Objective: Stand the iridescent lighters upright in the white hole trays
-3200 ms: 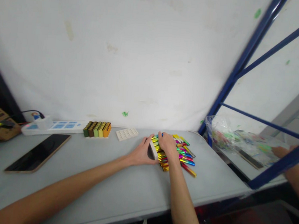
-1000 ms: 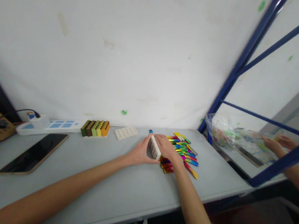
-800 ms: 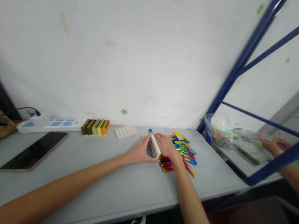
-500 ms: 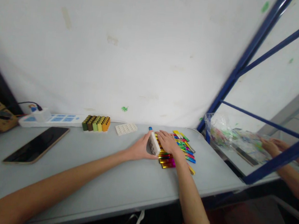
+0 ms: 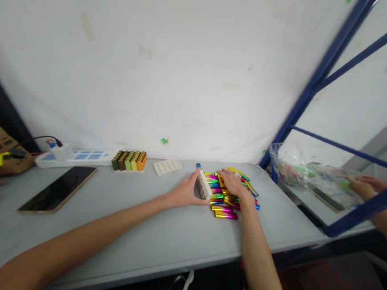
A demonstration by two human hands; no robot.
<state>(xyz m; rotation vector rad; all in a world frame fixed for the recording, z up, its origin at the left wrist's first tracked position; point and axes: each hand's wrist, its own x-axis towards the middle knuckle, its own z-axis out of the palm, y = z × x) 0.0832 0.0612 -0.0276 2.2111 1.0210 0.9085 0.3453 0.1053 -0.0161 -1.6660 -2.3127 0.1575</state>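
Note:
My left hand (image 5: 190, 191) holds a white tray with holes (image 5: 204, 186) on its edge, thumb at the bottom corner and fingers at the top. Shiny metallic tubes (image 5: 224, 214) in gold, pink, green and blue lie flat in a pile against the tray's right face; some ends seem to sit in its holes. A blue tube end (image 5: 198, 165) shows beyond the tray's top edge. Over the pile lies my right hand (image 5: 232, 183), fingers stretched out and touching the gold tubes. Its fingertips partly hide what is beneath them.
Along the wall stand a tray of upright green, brown, yellow and orange tubes (image 5: 129, 161), a second white tray (image 5: 167, 166) and a power strip (image 5: 92, 156). A phone (image 5: 57, 190) lies at left. A blue metal frame (image 5: 285, 130) and plastic bag (image 5: 288, 161) are at right.
My right hand has shifted right along the pile, uncovering more coloured tubes beside the tray. My left hand still holds the tray on edge. The view has turned slightly left.

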